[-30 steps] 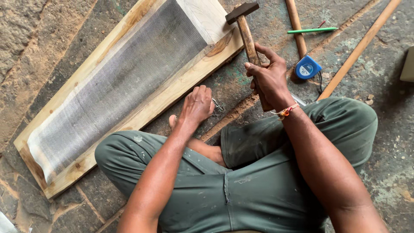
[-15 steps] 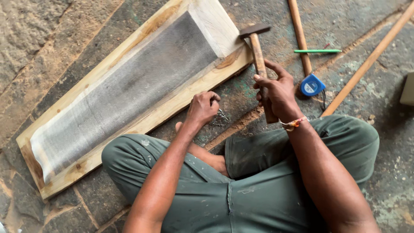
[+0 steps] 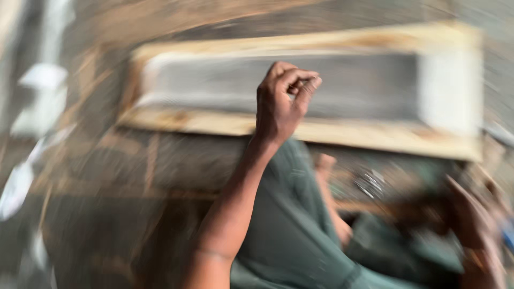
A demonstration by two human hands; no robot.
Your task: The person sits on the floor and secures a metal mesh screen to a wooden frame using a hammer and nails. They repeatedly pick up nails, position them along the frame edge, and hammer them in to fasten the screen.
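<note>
The view is heavily blurred by motion. My left hand [image 3: 284,101] is raised in front of a long wooden frame [image 3: 332,134] covered with grey mesh [image 3: 278,85]. Its fingers are curled and the thumb and forefinger are pinched together. Whatever sits between the fingertips is too small and blurred to make out. My right hand [image 3: 474,225] is a smear at the lower right, above my green-trousered leg [image 3: 300,230]. Whether it grips anything is unclear. A small shiny heap of metal bits [image 3: 369,184] lies near my foot [image 3: 326,166].
The frame's white cloth end [image 3: 450,91] lies at the right. Rough stone floor [image 3: 107,176] surrounds me, with pale blurred scraps [image 3: 37,101] at the far left. A blue smear [image 3: 507,233] shows at the right edge.
The camera has swung sharply, so the frame now lies across the top. My left hand has lifted from the metal bits by my knee, fingers pinched. The hammer is lost in blur.
</note>
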